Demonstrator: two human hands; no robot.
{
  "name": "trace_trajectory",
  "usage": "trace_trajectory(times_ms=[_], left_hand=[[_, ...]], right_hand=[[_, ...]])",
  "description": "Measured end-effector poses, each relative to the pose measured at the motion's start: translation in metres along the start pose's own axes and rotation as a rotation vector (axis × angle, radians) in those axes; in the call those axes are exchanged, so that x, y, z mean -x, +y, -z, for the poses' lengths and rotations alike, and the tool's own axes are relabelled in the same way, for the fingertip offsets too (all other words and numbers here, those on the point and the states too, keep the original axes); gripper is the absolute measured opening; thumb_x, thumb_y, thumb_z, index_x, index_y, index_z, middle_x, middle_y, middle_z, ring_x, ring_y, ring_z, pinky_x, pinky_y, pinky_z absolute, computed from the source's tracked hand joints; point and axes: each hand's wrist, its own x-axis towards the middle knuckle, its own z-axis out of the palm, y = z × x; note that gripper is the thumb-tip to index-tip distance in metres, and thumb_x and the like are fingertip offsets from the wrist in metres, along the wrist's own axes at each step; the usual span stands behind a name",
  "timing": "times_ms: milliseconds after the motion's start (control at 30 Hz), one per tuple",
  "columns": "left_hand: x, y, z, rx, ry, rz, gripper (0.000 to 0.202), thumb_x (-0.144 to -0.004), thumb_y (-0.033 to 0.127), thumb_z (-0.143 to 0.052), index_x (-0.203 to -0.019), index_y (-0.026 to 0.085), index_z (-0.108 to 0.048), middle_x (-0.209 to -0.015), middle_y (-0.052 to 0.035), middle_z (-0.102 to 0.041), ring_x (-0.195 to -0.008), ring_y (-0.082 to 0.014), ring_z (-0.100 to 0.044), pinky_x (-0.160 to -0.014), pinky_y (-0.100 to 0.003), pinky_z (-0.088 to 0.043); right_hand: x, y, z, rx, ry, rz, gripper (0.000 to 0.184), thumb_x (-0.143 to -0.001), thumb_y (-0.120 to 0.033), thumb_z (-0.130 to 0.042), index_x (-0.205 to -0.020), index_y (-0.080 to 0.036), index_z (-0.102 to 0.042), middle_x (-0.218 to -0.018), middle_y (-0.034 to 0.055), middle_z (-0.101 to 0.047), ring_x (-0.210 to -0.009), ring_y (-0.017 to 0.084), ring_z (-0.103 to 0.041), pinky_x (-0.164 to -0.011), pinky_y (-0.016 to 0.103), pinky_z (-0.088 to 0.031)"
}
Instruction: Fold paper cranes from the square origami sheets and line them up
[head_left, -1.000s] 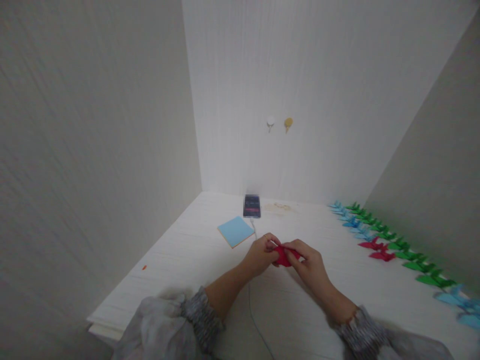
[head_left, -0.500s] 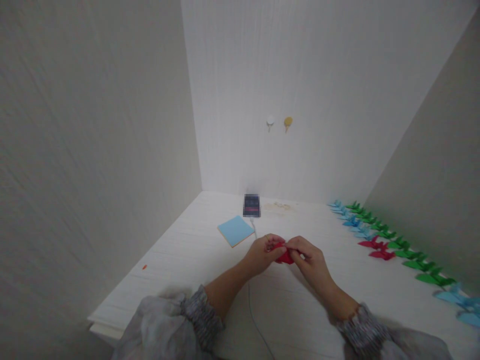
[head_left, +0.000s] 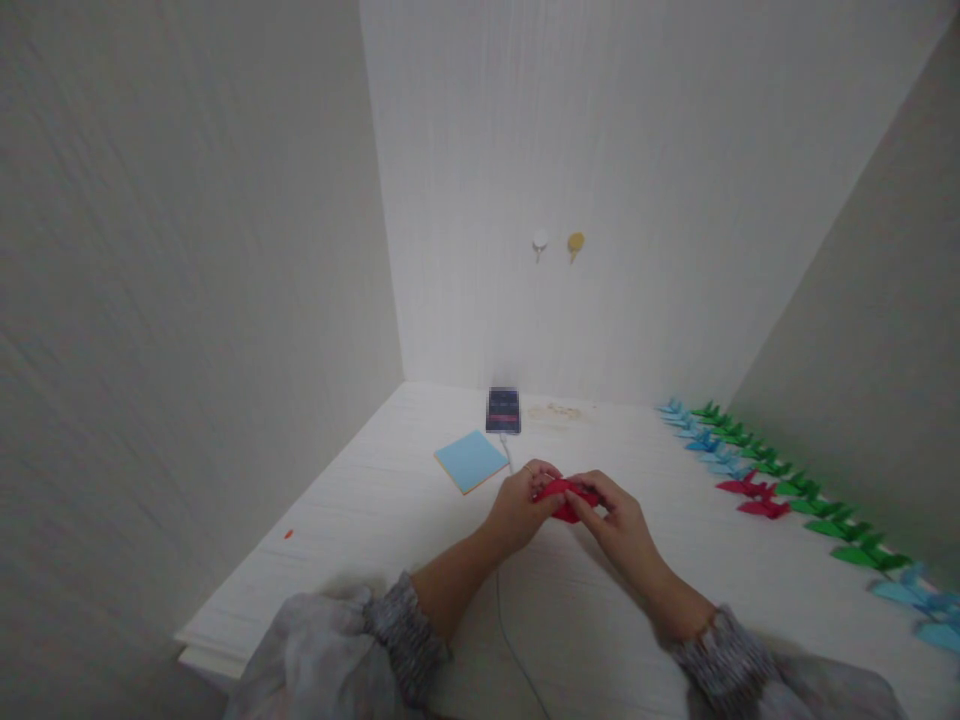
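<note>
A small red folded paper piece (head_left: pixel 564 493) is held above the white table (head_left: pixel 360 520) between both hands. My left hand (head_left: pixel 519 505) pinches its left side with closed fingers. My right hand (head_left: pixel 616 522) grips its right side, fingers curled over the paper. Much of the paper is hidden by the fingers.
A blue paper pad (head_left: pixel 471 461) lies behind my hands, with a phone (head_left: pixel 503 410) and its cable (head_left: pixel 510 630) trailing to the front edge. Several folded paper cranes in blue, green and red (head_left: pixel 757 478) line the right wall. Two hooks (head_left: pixel 557 244) hang on the back wall.
Both hands shifted slightly up and away with the red paper, and the fingers reworked their grip on it; the paper now looks flatter and longer.
</note>
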Motion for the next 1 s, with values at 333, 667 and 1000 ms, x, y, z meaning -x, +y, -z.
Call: trace_trajectory(times_ms=[333, 667, 1000], left_hand=[[-0.001, 0.002, -0.001, 0.031, -0.014, 0.041, 0.02, -0.067, 0.022, -0.056, -0.084, 0.014, -0.048, -0.073, -0.0021, -0.059, -0.065, -0.0106, -0.054, -0.06, -0.022, -0.041], [0.004, 0.013, 0.0, -0.126, -0.008, -0.004, 0.015, -0.072, 0.027, -0.049, -0.079, 0.014, -0.053, -0.074, -0.0043, -0.062, -0.066, -0.0127, -0.055, -0.061, -0.024, -0.042], [0.002, 0.006, -0.001, -0.089, 0.085, -0.043, 0.016, -0.073, 0.028, -0.047, -0.076, 0.014, -0.054, -0.067, -0.0018, -0.058, -0.059, -0.0101, -0.051, -0.055, -0.021, -0.039]], right_hand=[[0.001, -0.002, -0.001, -0.009, 0.032, 0.07, 0.011, -0.075, -0.019, -0.047, -0.083, -0.018, -0.054, -0.076, 0.0032, -0.055, -0.071, 0.015, -0.052, -0.064, 0.027, -0.042], [0.001, -0.003, 0.0, -0.048, 0.029, 0.052, 0.01, -0.076, -0.022, -0.046, -0.08, -0.018, -0.055, -0.073, 0.0026, -0.054, -0.068, 0.014, -0.051, -0.062, 0.026, -0.041], [0.002, -0.007, -0.001, -0.141, 0.068, -0.051, 0.016, -0.077, -0.028, -0.046, -0.086, -0.019, -0.055, -0.077, 0.0034, -0.058, -0.071, 0.016, -0.054, -0.065, 0.028, -0.043]])
